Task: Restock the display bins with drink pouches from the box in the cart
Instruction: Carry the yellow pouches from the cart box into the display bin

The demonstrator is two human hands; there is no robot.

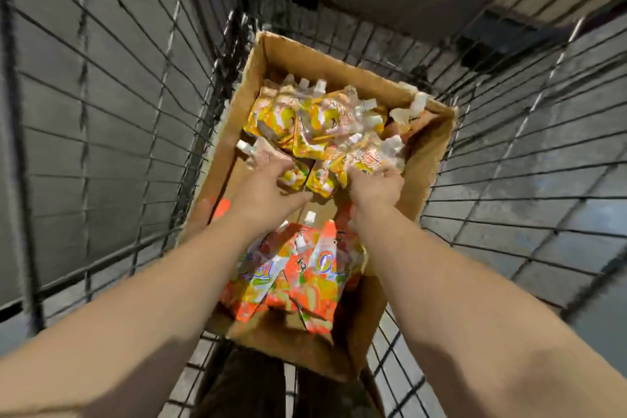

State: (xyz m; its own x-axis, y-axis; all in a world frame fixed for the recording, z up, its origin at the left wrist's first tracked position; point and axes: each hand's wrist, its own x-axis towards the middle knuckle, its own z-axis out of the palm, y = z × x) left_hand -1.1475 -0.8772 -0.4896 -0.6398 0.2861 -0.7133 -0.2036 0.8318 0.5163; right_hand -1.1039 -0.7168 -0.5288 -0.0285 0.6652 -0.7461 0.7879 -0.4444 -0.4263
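An open cardboard box (424,159) sits in the bottom of a wire cart (135,146). It holds several yellow drink pouches (319,122) with white caps at its far end and several orange pouches (305,278) at its near end. My left hand (268,190) reaches into the box and grips a yellow pouch (291,176) near the middle. My right hand (376,187) grips another yellow pouch (366,156) beside the box's right wall. Both forearms stretch down from the bottom of the view.
The cart's wire walls rise on all sides of the box, close to its left and right walls. A grey floor (509,214) shows through the mesh. A dark object (502,37) lies on the floor at the far right.
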